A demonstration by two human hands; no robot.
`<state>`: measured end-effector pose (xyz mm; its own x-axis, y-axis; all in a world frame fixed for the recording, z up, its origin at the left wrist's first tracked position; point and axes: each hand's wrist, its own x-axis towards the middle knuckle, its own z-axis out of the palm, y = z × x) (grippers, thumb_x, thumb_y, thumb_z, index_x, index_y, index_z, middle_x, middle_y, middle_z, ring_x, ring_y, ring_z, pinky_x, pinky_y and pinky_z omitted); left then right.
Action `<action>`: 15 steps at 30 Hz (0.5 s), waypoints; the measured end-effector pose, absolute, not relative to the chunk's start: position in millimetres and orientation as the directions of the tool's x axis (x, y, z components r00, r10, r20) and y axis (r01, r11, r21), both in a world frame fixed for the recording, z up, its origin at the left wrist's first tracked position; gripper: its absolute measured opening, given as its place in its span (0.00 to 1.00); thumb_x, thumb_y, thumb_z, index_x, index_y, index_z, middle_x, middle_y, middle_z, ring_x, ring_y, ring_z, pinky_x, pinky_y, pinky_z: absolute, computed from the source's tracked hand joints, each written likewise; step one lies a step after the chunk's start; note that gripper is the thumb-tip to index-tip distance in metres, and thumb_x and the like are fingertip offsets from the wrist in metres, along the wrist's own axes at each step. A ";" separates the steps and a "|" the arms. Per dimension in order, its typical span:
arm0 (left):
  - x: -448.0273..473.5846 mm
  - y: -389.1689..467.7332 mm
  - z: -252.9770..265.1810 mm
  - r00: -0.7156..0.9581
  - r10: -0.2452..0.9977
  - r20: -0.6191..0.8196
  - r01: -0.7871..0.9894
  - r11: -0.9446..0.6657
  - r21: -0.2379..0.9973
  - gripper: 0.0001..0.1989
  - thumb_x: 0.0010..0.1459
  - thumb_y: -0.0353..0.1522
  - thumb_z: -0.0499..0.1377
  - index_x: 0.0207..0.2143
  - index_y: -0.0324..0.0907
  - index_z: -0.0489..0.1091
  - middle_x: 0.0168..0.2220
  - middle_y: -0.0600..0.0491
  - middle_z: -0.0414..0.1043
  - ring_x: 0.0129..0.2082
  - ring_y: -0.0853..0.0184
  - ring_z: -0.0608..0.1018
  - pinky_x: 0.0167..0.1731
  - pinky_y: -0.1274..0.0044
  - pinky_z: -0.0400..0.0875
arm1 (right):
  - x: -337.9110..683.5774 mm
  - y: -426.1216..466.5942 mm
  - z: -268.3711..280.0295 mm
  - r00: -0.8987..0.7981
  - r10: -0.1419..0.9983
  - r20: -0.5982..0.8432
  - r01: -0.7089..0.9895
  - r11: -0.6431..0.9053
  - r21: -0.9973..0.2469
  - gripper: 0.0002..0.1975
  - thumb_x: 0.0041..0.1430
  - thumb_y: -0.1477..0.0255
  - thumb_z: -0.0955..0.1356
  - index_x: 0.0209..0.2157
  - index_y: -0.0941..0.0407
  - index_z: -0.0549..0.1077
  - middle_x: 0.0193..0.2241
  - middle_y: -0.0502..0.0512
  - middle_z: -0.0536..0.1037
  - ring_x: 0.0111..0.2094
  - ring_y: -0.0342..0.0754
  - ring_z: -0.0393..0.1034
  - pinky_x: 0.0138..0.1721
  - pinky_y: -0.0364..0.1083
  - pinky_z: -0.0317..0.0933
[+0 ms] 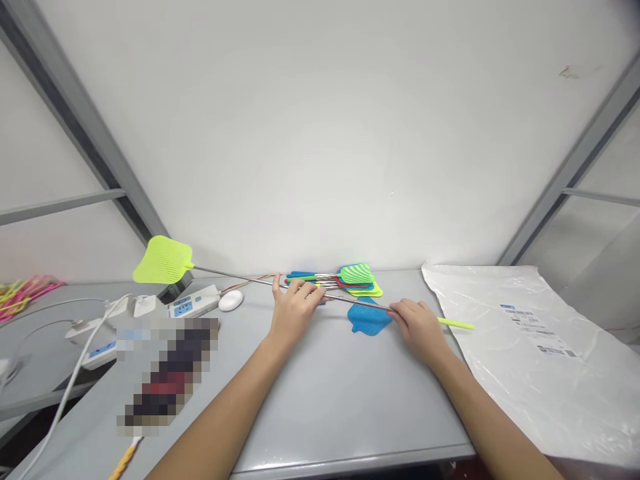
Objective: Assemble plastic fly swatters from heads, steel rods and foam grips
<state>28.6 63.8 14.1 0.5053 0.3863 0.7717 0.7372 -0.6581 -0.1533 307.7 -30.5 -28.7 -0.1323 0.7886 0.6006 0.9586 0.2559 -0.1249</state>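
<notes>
A yellow-green fly swatter (165, 261) with a long metal rod stretches across the table in front of me, its head at the left and its handle tip at the right. My left hand (296, 308) is closed around the middle of the rod. Farther right, my right hand (416, 325) grips the rod close to the handle and hides part of it. Just behind the rod, a blue fly swatter head (371, 317) lies on the table. A pile of fly swatters (357, 274) in green, red, blue and yellow rests against the wall.
On the left are a white mouse (231, 301), a power strip (194, 302), white cables (80, 363) and a pixelated object (173, 373). Pink and yellow strands (30, 293) lie at the far left. A white plastic mailing bag (540, 360) covers the right of the grey table (350, 407).
</notes>
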 end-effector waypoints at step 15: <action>21.2 71.1 10.3 0.435 0.387 0.813 0.778 -0.617 -0.123 0.05 0.60 0.34 0.56 0.36 0.50 0.73 0.35 0.55 0.77 0.41 0.62 0.71 0.58 0.52 0.40 | 307.4 -30.1 -32.0 -0.042 0.805 0.591 0.961 0.194 -0.196 0.11 0.66 0.66 0.60 0.35 0.56 0.70 0.29 0.52 0.72 0.31 0.46 0.64 0.34 0.46 0.50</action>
